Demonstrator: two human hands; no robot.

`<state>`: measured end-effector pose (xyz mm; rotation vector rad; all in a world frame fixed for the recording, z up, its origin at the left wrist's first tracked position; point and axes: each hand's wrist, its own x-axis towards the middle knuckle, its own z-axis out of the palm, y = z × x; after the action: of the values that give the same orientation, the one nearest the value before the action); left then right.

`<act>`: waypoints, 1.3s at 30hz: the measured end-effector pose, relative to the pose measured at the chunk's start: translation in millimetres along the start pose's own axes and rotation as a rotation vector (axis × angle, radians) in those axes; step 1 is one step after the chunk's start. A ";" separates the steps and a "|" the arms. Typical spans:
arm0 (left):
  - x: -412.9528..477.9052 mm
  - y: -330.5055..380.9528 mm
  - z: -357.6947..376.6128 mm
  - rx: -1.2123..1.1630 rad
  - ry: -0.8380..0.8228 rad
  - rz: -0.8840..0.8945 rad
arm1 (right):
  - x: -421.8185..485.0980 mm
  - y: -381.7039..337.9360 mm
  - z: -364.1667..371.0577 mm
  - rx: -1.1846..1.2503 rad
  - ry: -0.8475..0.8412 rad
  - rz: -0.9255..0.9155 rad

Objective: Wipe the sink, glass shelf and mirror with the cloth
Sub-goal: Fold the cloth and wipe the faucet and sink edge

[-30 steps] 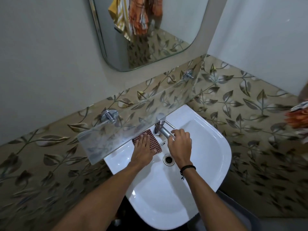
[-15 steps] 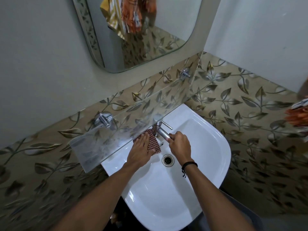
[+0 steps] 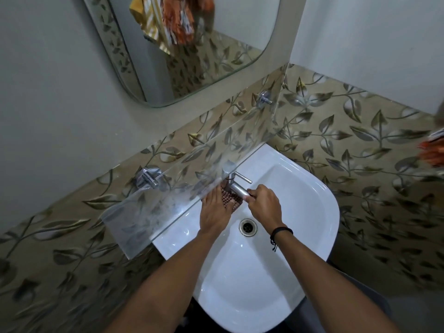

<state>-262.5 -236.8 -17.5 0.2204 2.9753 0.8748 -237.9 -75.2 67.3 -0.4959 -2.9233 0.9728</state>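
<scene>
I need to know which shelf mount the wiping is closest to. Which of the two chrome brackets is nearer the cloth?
The left bracket, just left of the cloth under the left hand. The other bracket sits far up by the corner.

Left hand (image 3: 214, 211) flat, fingers spread, right hand (image 3: 264, 207) fisted

Beyond the left hand (image 3: 215, 212), its fingertips and part of the checked cloth (image 3: 230, 199) blur behind the glass shelf (image 3: 168, 203). The right hand (image 3: 264, 205) covers the tap spout's (image 3: 237, 188) tip. The picture's top edge crops the mirror (image 3: 192, 44).
</scene>
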 end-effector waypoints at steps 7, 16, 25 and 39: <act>-18.5 -13.6 -7.7 0.178 -0.134 0.022 | 5.8 7.3 -2.5 0.057 -0.061 -0.020; -12.2 -17.6 -11.7 0.206 -0.176 0.079 | 5.8 3.7 -1.1 0.014 -0.038 -0.042; -4.0 2.7 6.2 0.134 -0.015 -0.049 | -1.0 -5.2 -1.1 0.008 -0.012 0.025; -27.2 8.4 -0.9 0.146 -0.005 -0.152 | 0.4 -3.6 -10.4 0.037 -0.081 -0.030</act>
<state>-234.5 -234.3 -12.4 -0.0014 3.0041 0.6417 -238.1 -71.7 77.7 -0.4195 -2.9682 1.0660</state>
